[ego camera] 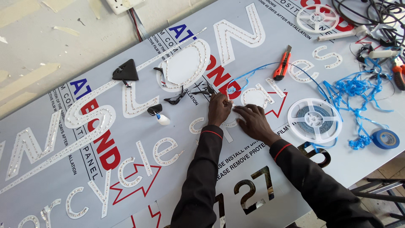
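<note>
My left hand [219,109] pinches the end of a thin light strip [228,96] with blue backing tape [253,71] curling away from it. My right hand [253,121] lies flat beside it, fingers pressing on a small cut-out letter [231,123] lined with tiny lights. Both hands rest on a large grey sign panel [181,177] with cut-out letters. Both sleeves are dark with red cuffs.
A white reel of strip [314,120] lies right of my hands. An orange utility knife [282,63], a tangle of blue tape [354,90], a blue tape roll [386,138], an empty reel [317,17], cables [371,12] and black cut pieces [125,71] lie about.
</note>
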